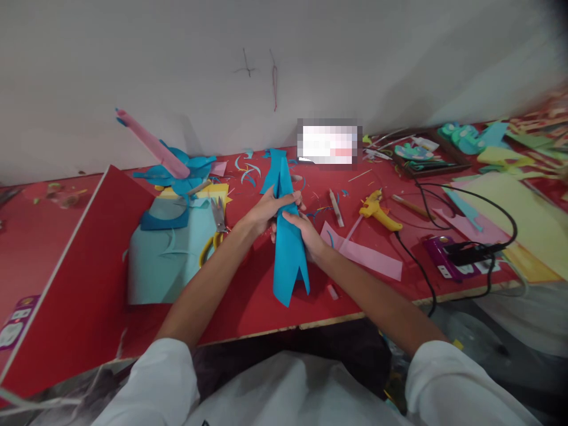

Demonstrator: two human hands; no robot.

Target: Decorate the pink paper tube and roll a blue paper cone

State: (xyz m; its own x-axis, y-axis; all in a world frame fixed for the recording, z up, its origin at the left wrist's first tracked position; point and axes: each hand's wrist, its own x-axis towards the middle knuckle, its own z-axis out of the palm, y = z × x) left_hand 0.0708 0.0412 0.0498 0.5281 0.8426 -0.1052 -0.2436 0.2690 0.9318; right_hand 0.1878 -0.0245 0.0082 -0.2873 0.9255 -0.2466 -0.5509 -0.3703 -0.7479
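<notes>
A folded strip of blue paper point(287, 251) is held up over the red table, its near end cut to a V-shaped notch. My left hand point(273, 207) grips its upper part from the left, fingers wrapped round the fold. On the right edge, my right hand point(304, 231) pinches the same paper with the thumb on top; some of its fingers are hidden behind. Scissors with yellow handles point(213, 236) lie left of my left forearm. To the right are a yellow glue gun point(379, 212) and a pink paper strip point(368, 254).
Light blue sheets point(155, 272) and a blue paper flower with a pink stem point(153, 145) lie left, by a leaning red board point(84, 284). Black cables run round a purple box point(444, 260) at right. A dark tray point(432, 157) stands at the back.
</notes>
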